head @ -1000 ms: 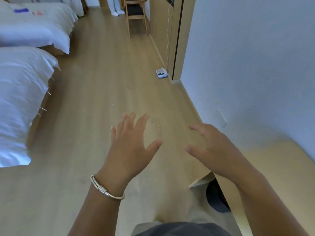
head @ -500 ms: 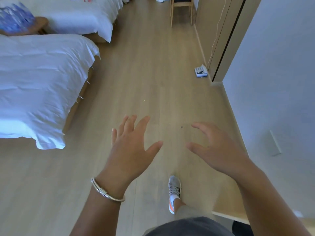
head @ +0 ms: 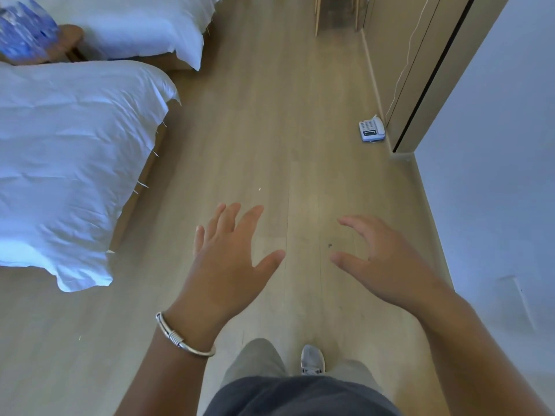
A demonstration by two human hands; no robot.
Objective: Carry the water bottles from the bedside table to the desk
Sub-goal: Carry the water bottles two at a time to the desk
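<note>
A cluster of water bottles (head: 25,31) with blue labels stands on the round wooden bedside table (head: 70,37) at the far upper left, between the two beds; they look blurred. My left hand (head: 231,262), with a silver bangle on the wrist, is held out over the floor with its fingers spread and holds nothing. My right hand (head: 387,265) hovers beside it, fingers loosely bent, also empty. Both hands are far from the bottles. The desk is out of view.
Two beds with white duvets, the near bed (head: 66,157) and the far bed (head: 135,25), line the left side. A white telephone (head: 371,129) lies on the wooden floor by the cabinet (head: 405,70) on the right. Chair legs (head: 336,13) stand at the top. My foot (head: 312,360) is below.
The view has swung left and moved forward down the aisle; the desk corner left the frame, and the bedside table with the bottles came into view. Both hands stayed empty.
</note>
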